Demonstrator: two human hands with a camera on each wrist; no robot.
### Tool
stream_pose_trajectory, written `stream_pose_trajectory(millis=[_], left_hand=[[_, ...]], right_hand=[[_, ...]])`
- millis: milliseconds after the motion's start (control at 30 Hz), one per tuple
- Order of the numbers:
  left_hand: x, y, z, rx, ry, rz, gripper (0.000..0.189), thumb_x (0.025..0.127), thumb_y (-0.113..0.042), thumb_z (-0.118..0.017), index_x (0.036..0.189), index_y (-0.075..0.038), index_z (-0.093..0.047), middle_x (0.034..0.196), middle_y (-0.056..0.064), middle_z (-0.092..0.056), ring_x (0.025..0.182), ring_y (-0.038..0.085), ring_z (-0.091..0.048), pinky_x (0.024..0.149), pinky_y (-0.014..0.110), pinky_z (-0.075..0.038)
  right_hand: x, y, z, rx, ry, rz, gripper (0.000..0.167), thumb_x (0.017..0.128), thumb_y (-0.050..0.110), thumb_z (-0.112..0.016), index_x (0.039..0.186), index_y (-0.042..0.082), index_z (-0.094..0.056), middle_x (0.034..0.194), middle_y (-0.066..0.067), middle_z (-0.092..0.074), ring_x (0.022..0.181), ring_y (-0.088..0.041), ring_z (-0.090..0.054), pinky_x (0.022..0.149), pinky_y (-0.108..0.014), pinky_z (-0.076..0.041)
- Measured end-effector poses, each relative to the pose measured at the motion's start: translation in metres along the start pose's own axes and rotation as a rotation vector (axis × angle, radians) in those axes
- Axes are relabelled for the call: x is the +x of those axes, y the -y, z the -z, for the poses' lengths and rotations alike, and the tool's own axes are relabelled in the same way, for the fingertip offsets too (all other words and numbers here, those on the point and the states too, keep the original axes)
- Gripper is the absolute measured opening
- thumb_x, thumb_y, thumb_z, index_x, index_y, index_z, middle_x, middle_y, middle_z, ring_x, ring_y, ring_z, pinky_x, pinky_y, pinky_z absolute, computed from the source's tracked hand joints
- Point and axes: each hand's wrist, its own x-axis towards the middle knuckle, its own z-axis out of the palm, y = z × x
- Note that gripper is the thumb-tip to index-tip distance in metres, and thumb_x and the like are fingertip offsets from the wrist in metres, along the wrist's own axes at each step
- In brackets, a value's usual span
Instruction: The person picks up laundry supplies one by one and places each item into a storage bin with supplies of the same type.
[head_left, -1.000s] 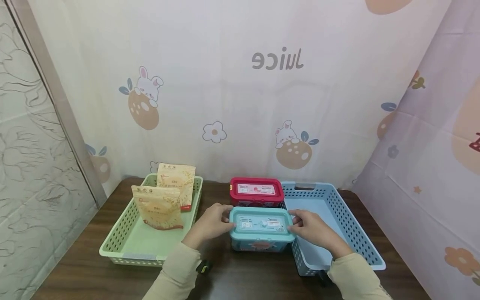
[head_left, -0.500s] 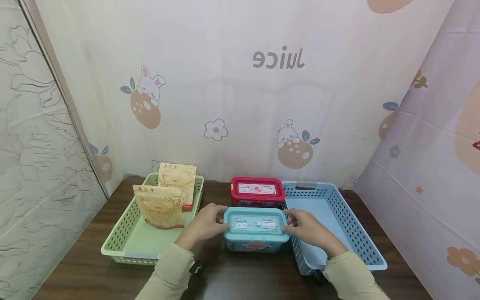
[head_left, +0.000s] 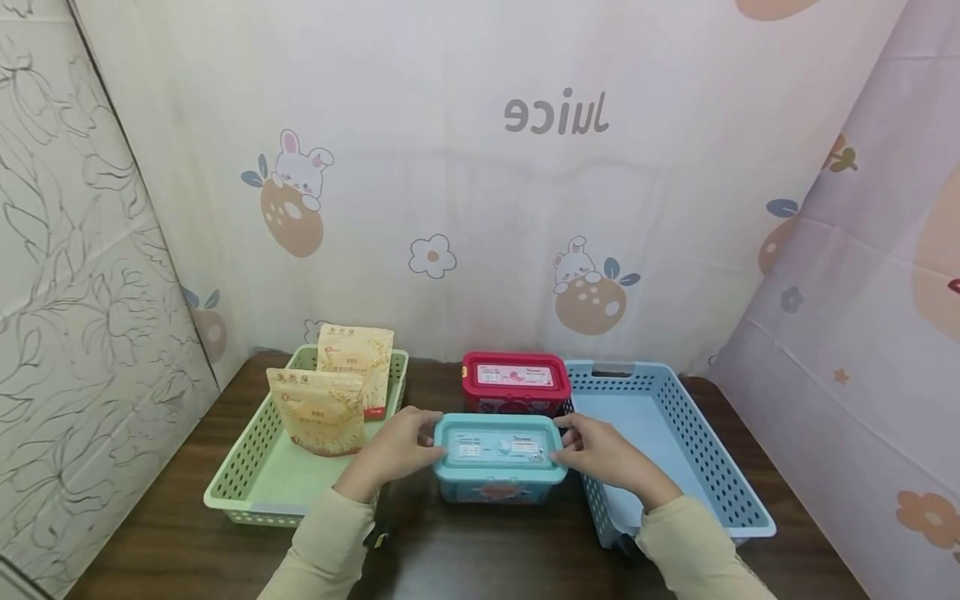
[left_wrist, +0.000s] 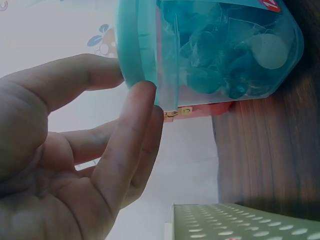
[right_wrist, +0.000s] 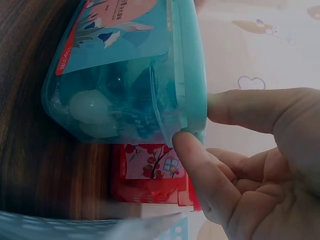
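Observation:
A teal lidded box of laundry pods (head_left: 500, 454) sits upright at the middle of the table, its see-through sides showing the pods in the left wrist view. My left hand (head_left: 397, 450) grips the left end of its lid (left_wrist: 132, 42), thumb and fingertips at the rim. At the opposite end my right hand (head_left: 603, 457) holds the lid the same way, and its thumb and fingertips (right_wrist: 187, 145) meet the lid's edge in the right wrist view. Right behind the teal box stands a red lidded box (head_left: 516, 383) of similar shape.
To the left, a green basket (head_left: 225, 492) holds two yellow pouches (head_left: 318, 417) (head_left: 358, 358). A blue basket (head_left: 720, 450) stands at the right, close beside the red box. Behind the dark wooden table (head_left: 480, 558) hangs a printed curtain (head_left: 480, 192).
The teal box has shifted a little to the left along the table, with both hands keeping their hold on its ends. The red box and the baskets stay where they were.

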Motion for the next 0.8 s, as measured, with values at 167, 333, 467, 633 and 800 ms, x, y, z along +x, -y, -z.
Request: stream_pose_trajectory(millis=[167,333,467,633,800], left_hand=[[-0.0016,0.0026,0.0023,0.006,0.005,0.028,0.054,0.086,-0.012,-0.080,0.132,0.007,-0.060,0.111,0.015,-0.060,0.093,0.025,-0.065,0.074,0.036,-0.060],[-0.0048,0.0024,0.0049,-0.015,-0.002,0.042,0.053,0.085,-0.011,-0.080,0.131,0.007,-0.060,0.114,0.015,-0.060,0.093,0.024,-0.065,0.073,0.036,-0.060],[-0.0074,0.0028,0.0068,-0.034,-0.007,0.048,0.053,0.085,-0.010,-0.081,0.131,0.007,-0.061,0.114,0.015,-0.060,0.092,0.023,-0.065,0.072,0.035,-0.060],[-0.0077,0.0050,0.0078,-0.049,-0.006,0.054,0.053,0.086,-0.011,-0.080,0.132,0.006,-0.060,0.112,0.013,-0.060,0.092,0.022,-0.065,0.071,0.034,-0.059],[-0.0073,0.0068,0.0099,-0.054,0.004,0.045,0.054,0.086,-0.011,-0.080,0.132,0.006,-0.059,0.115,0.015,-0.061,0.092,0.023,-0.065,0.072,0.035,-0.060]], right_hand=[[0.0028,0.0026,-0.0020,0.006,0.009,0.026,0.054,0.087,0.010,-0.078,0.132,-0.007,-0.056,0.090,-0.004,-0.059,0.082,-0.019,-0.055,0.065,-0.028,-0.055],[0.0043,0.0057,-0.0036,0.017,0.029,0.027,0.054,0.086,0.010,-0.078,0.132,-0.008,-0.055,0.089,-0.003,-0.060,0.081,-0.019,-0.055,0.064,-0.029,-0.055],[0.0051,0.0055,-0.0056,0.027,0.037,0.019,0.054,0.086,0.011,-0.079,0.131,-0.008,-0.056,0.089,-0.004,-0.060,0.081,-0.019,-0.056,0.065,-0.030,-0.055],[0.0063,0.0042,-0.0068,0.032,0.032,0.026,0.055,0.086,0.011,-0.079,0.131,-0.008,-0.055,0.090,-0.004,-0.061,0.081,-0.019,-0.056,0.064,-0.029,-0.055],[0.0071,0.0033,-0.0059,0.034,0.050,0.048,0.055,0.087,0.012,-0.079,0.131,-0.010,-0.054,0.090,-0.004,-0.061,0.082,-0.019,-0.057,0.064,-0.029,-0.055]])
